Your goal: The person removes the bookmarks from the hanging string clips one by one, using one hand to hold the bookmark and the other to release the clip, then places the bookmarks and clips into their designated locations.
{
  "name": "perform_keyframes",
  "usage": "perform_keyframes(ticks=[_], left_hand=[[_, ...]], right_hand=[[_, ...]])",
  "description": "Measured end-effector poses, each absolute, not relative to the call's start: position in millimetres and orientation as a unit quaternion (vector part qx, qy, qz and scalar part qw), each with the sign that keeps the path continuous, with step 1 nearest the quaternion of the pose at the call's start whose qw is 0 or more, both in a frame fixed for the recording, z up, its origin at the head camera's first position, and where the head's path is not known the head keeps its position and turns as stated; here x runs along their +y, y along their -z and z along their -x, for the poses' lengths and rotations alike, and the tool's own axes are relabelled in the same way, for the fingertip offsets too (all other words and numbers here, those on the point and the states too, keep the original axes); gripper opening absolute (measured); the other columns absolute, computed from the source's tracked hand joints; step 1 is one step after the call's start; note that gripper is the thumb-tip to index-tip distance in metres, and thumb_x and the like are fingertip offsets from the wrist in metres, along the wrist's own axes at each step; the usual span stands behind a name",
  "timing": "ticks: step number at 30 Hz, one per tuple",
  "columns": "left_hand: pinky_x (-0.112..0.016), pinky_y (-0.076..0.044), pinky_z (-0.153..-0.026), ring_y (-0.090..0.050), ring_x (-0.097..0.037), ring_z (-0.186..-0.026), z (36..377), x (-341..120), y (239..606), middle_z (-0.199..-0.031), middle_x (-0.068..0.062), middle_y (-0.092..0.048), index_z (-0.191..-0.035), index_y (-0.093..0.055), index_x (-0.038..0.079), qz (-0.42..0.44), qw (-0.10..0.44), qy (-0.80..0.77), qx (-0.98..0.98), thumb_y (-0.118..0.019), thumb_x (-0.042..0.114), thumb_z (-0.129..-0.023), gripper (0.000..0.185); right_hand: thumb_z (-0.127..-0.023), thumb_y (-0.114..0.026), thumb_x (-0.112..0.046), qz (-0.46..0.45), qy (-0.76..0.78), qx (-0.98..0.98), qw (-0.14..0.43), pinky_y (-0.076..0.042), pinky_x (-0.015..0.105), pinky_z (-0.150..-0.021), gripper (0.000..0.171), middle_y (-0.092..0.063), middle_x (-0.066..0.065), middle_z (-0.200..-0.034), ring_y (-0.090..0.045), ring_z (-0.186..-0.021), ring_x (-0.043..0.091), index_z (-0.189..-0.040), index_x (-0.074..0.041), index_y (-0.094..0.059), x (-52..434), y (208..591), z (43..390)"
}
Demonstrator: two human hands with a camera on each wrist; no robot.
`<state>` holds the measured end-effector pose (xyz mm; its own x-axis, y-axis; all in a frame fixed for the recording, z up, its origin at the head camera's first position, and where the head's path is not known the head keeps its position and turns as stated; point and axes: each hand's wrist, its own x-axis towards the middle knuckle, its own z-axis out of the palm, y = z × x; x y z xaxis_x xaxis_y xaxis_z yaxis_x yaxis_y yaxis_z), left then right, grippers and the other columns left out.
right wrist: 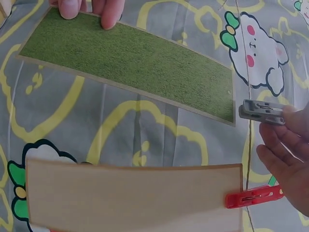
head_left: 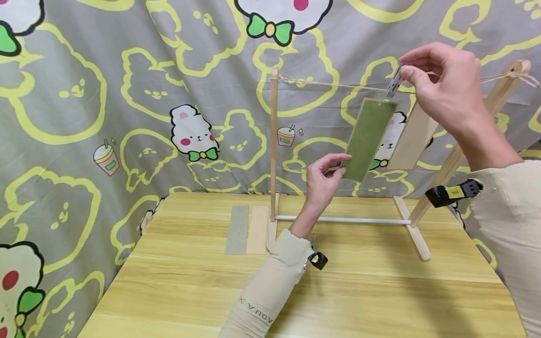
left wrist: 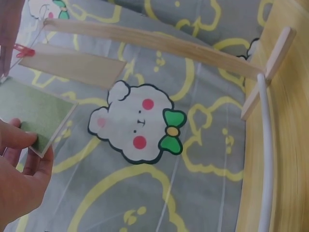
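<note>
A green felt-like strip (head_left: 369, 139) hangs slanted under the string (head_left: 338, 86) of a wooden rack. My left hand (head_left: 340, 164) pinches its lower end; the fingertips (right wrist: 87, 7) show on the green strip (right wrist: 130, 63) in the right wrist view. My right hand (head_left: 405, 70) pinches a grey clip (head_left: 395, 83) on the string, at the strip's top edge. In the right wrist view the grey clip (right wrist: 260, 112) sits right at that edge. Whether it bites the strip is unclear. Behind hangs a beige strip (head_left: 412, 138) held by a red clip (right wrist: 251, 196).
The rack's posts (head_left: 274, 141) stand on a yellow wooden table (head_left: 346, 286), joined by a white rod (head_left: 342, 219). A grey-green strip (head_left: 237, 229) and a beige strip (head_left: 258, 229) lie flat left of the rack. A patterned cloth (head_left: 127, 117) hangs behind.
</note>
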<state>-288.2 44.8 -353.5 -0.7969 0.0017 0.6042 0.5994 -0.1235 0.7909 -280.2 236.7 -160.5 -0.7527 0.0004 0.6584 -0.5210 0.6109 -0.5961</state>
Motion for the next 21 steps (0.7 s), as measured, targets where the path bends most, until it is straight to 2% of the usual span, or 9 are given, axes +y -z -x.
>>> perform_keyframes(ticks=[11, 16, 21], left_hand=[[-0.025, -0.060, -0.076, -0.070, -0.009, -0.093, 285, 40, 355, -0.105, -0.016, -0.076, -0.107, -0.076, -0.004, 0.231, 0.208, 0.713, -0.629, -0.066, -0.021, -0.086, 0.029], [-0.025, -0.060, -0.076, -0.070, -0.011, -0.093, 282, 37, 354, -0.106, -0.015, -0.076, -0.107, -0.076, -0.003, 0.230, 0.204, 0.713, -0.630, -0.065, -0.021, -0.086, 0.029], [-0.024, -0.059, -0.075, -0.070, -0.012, -0.094, 280, 30, 353, -0.107, -0.015, -0.076, -0.107, -0.076, -0.004, 0.231, 0.203, 0.714, -0.629, -0.065, -0.021, -0.086, 0.029]], right_hand=[[-0.102, -0.064, -0.018, -0.145, -0.434, -0.808, 0.372, -0.042, 0.015, -0.083, 0.022, -0.065, -0.021, -0.100, -0.060, -0.094, -0.001, -0.122, -0.014, -0.074, 232, 156, 276], [-0.103, -0.062, -0.017, -0.158, -0.448, -0.792, 0.384, -0.040, 0.017, -0.079, 0.025, -0.064, -0.017, -0.104, -0.060, -0.096, 0.002, -0.126, -0.012, -0.071, 229, 158, 270], [-0.104, -0.061, -0.018, -0.168, -0.441, -0.789, 0.392, -0.045, 0.015, -0.086, 0.028, -0.063, -0.016, -0.108, -0.062, -0.101, 0.003, -0.130, -0.012, -0.069, 227, 161, 264]])
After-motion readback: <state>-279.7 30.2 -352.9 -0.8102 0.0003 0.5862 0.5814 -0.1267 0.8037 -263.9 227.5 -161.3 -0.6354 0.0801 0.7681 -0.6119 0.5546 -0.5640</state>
